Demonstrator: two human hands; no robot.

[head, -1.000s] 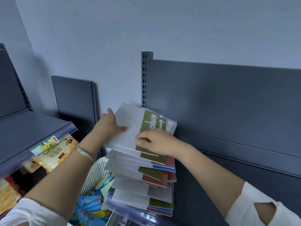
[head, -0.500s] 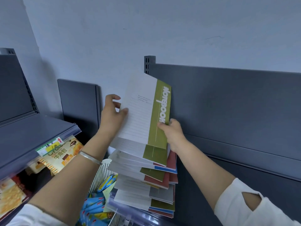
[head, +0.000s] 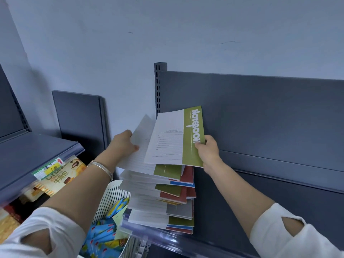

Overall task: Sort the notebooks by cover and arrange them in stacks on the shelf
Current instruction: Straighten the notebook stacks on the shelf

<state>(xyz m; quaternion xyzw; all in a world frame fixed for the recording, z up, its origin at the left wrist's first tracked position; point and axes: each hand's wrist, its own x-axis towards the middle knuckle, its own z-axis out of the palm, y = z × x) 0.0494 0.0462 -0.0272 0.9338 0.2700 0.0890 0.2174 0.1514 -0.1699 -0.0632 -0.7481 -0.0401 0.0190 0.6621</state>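
Observation:
A messy stack of notebooks (head: 163, 200) with green, red, blue and grey covers stands at the left end of the dark grey shelf (head: 232, 211). My right hand (head: 207, 151) pinches the right edge of a green-and-white notebook (head: 175, 138), lifted clear above the stack. My left hand (head: 124, 144) holds the tilted left edge of another green-and-white notebook (head: 143, 155), the top one of the stack. The shelf to the right of the stack is bare.
A white slotted basket (head: 111, 200) with blue and yellow packets sits below left of the stack. A second grey shelf (head: 33, 153) at the left holds snack boxes under it. A grey back panel (head: 260, 112) and a slotted upright (head: 158, 86) stand behind.
My right hand has drawn the green-and-white notebook off the stack and to the right. My left hand has shifted to the notebook beneath and tilts its left edge up.

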